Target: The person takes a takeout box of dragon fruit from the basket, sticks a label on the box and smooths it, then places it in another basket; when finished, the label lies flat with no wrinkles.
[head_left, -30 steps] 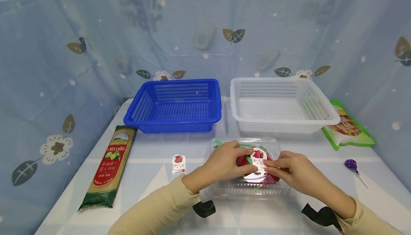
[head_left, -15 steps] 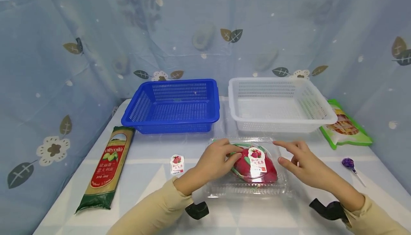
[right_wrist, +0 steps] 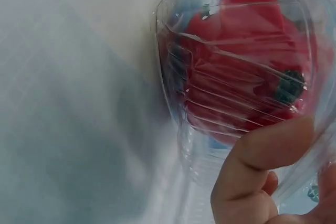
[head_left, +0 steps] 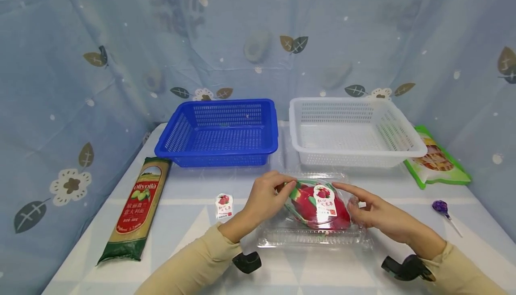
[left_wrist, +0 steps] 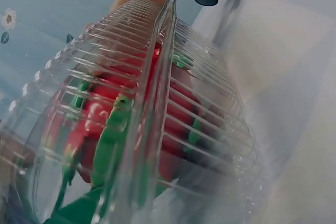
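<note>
A clear plastic clamshell container (head_left: pixel 314 240) lies on the table before me with a red and green dragon fruit (head_left: pixel 342 216) inside. A white label (head_left: pixel 325 202) with a red fruit picture sits on its lid. My left hand (head_left: pixel 262 198) holds the container's left side, thumb and index finger at the lid. At the right side, my right hand (head_left: pixel 376 214) grips it, index finger along the top and thumb lower down; the right wrist view shows the thumb (right_wrist: pixel 273 145) against the ribbed wall. The left wrist view looks at the ribbed side (left_wrist: pixel 205 93) from close by.
A second label (head_left: pixel 224 206) lies left of the container. Behind stand a blue basket (head_left: pixel 217 154) and a white basket (head_left: pixel 359 154). A spaghetti pack (head_left: pixel 135 210) lies at far left; a green-edged food bag (head_left: pixel 437 158) and a purple lollipop (head_left: pixel 440 206) lie at right.
Both hands were at the label on the lid; the right hand then lifted away to the right. Now the hands have moved to the container's two sides and hold it.
</note>
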Demonstrator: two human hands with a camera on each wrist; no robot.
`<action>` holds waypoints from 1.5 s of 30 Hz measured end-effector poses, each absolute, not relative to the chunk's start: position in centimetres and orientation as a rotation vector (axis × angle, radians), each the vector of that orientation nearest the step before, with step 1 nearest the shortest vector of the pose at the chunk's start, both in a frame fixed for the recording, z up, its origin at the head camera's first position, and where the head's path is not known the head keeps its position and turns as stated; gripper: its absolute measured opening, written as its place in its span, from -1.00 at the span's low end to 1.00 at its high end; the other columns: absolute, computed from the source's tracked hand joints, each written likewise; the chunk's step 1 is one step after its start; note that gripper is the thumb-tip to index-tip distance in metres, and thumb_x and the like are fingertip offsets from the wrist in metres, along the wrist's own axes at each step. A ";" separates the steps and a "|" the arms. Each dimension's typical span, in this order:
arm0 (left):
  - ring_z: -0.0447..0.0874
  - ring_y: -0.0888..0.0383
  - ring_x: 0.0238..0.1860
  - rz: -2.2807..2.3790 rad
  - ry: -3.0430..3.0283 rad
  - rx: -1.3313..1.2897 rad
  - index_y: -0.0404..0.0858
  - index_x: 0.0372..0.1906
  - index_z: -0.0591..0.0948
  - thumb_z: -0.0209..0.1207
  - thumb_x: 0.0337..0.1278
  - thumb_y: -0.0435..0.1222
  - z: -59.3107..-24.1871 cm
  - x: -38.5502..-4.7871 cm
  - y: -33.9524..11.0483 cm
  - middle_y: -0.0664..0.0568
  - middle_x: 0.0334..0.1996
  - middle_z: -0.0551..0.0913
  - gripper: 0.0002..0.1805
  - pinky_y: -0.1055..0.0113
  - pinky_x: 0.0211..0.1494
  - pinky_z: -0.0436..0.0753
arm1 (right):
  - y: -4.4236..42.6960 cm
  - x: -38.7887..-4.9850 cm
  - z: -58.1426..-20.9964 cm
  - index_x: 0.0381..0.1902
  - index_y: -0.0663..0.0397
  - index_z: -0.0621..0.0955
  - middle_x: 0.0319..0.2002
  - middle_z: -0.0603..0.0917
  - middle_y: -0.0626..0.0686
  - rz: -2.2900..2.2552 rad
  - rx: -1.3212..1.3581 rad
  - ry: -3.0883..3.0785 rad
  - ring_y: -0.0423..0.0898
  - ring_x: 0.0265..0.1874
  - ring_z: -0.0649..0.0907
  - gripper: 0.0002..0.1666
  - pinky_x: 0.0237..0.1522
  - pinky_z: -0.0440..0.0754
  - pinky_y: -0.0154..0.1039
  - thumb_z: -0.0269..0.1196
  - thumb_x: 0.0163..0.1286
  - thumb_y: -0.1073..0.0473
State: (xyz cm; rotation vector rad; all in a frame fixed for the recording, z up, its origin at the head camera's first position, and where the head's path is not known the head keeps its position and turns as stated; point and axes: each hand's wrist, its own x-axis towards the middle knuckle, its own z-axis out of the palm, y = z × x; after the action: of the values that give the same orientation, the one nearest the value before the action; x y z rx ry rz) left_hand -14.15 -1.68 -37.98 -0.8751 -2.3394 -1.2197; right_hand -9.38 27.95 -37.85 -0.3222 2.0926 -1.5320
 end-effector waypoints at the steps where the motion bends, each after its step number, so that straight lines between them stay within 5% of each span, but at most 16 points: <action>1: 0.37 0.33 -0.52 -1.229 -2.334 -0.875 -0.25 -0.27 0.79 0.28 0.19 -0.33 -38.0 -14.2 -1.7 0.06 -0.60 0.58 -0.88 0.58 -0.47 0.32 | 28.0 -9.4 -37.9 0.54 -0.24 0.12 0.12 0.14 0.22 -1.553 -0.327 2.061 -0.21 -0.41 0.43 -0.27 -0.37 0.46 -0.28 0.08 0.51 0.17; 4: 0.38 0.33 -0.52 -1.257 -2.318 -0.868 -0.26 -0.27 0.79 0.28 0.19 -0.33 -38.0 -14.2 -1.6 0.06 -0.59 0.59 -0.88 0.58 -0.47 0.33 | 27.8 -9.4 -38.0 0.54 -0.21 0.15 0.35 -0.03 0.31 -1.591 -0.332 1.991 -0.27 -0.39 0.44 -0.21 -0.37 0.48 -0.33 0.17 0.44 0.21; 7: 0.38 0.34 -0.52 -1.284 -2.304 -0.853 -0.27 -0.27 0.79 0.29 0.17 -0.34 -38.1 -14.2 -1.6 0.06 -0.60 0.58 -0.88 0.57 -0.47 0.34 | 27.4 -9.4 -37.9 0.52 -0.23 0.21 0.35 -0.07 0.33 -1.627 -0.318 1.974 -0.22 -0.38 0.42 -0.18 -0.38 0.50 -0.35 0.24 0.38 0.22; 11: 0.37 0.35 -0.52 -1.323 -2.302 -0.829 -0.28 -0.27 0.79 0.28 0.18 -0.34 -38.1 -14.3 -1.6 0.05 -0.60 0.57 -0.88 0.57 -0.48 0.34 | 26.4 -9.2 -37.9 0.49 -0.21 0.27 0.27 -0.04 0.25 -1.689 -0.268 2.001 0.06 0.06 0.25 -0.24 -0.34 0.47 -0.31 0.25 0.39 0.21; 15: 0.36 0.35 -0.52 -1.369 -2.309 -0.787 -0.28 -0.26 0.78 0.28 0.19 -0.33 -38.1 -14.3 -1.8 0.04 -0.59 0.59 -0.87 0.57 -0.48 0.33 | 25.5 -9.2 -37.9 0.48 -0.19 0.28 0.34 -0.03 0.22 -1.685 -0.212 2.078 0.21 0.17 0.11 -0.25 -0.36 0.47 -0.27 0.26 0.39 0.16; 18: 0.37 0.36 -0.51 -1.386 -2.303 -0.765 -0.28 -0.26 0.78 0.28 0.19 -0.34 -38.2 -14.4 -1.9 0.04 -0.57 0.61 -0.87 0.56 -0.47 0.34 | 25.2 -9.3 -37.8 0.48 -0.21 0.28 0.46 -0.06 0.26 -1.657 -0.184 2.120 0.35 0.30 0.12 -0.21 -0.14 0.54 -0.13 0.31 0.35 0.10; 21: 0.37 0.38 -0.51 -1.393 -2.292 -0.758 -0.28 -0.27 0.79 0.28 0.19 -0.34 -38.2 -14.5 -1.9 0.03 -0.57 0.62 -0.88 0.56 -0.48 0.35 | 25.2 -9.3 -37.9 0.49 -0.19 0.26 0.55 -0.19 0.24 -1.647 -0.182 2.128 0.44 0.45 -0.15 -0.18 0.10 0.44 0.03 0.33 0.33 0.07; 26: 0.37 0.39 -0.51 -1.428 -2.264 -0.761 -0.27 -0.27 0.79 0.28 0.19 -0.34 -38.1 -14.4 -1.7 0.02 -0.57 0.61 -0.89 0.56 -0.48 0.36 | 25.4 -9.2 -38.2 0.48 -0.15 0.28 0.54 -0.13 0.26 -1.664 -0.178 2.156 0.35 0.41 -0.09 -0.19 0.12 0.37 -0.04 0.33 0.32 0.09; 32: 0.36 0.40 -0.51 -1.459 -2.249 -0.773 -0.26 -0.26 0.79 0.28 0.19 -0.35 -38.1 -14.3 -1.6 0.02 -0.57 0.61 -0.88 0.56 -0.47 0.36 | 25.3 -8.9 -38.6 0.46 -0.14 0.31 0.47 0.01 0.25 -1.754 -0.172 2.133 0.23 0.30 0.16 -0.22 0.04 0.56 -0.22 0.32 0.33 0.15; 40: 0.34 0.39 -0.51 -1.471 -2.262 -0.786 -0.23 -0.24 0.79 0.27 0.21 -0.31 -38.2 -14.2 -1.8 0.03 -0.58 0.59 -0.87 0.58 -0.46 0.32 | 25.2 -8.8 -38.7 0.45 -0.10 0.32 0.46 0.02 0.26 -1.783 -0.168 2.147 0.22 0.31 0.07 -0.25 -0.01 0.55 -0.28 0.30 0.34 0.17; 45: 0.41 0.33 -0.46 -1.393 -2.268 -0.779 -0.18 -0.23 0.80 0.30 0.16 -0.30 -38.5 -13.9 -2.3 0.06 -0.54 0.59 -0.87 0.51 -0.40 0.42 | 25.5 -8.5 -38.5 0.46 -0.16 0.31 0.44 0.06 0.22 -1.691 -0.184 2.230 0.14 0.11 0.21 -0.26 -0.32 0.50 -0.31 0.28 0.37 0.14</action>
State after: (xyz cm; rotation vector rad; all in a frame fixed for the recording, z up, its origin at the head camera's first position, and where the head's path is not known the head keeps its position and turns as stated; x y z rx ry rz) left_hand -13.94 -2.35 -38.51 -0.7789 -2.2678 -1.3932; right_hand -8.50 25.51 -38.52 -0.1843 2.2295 -1.6906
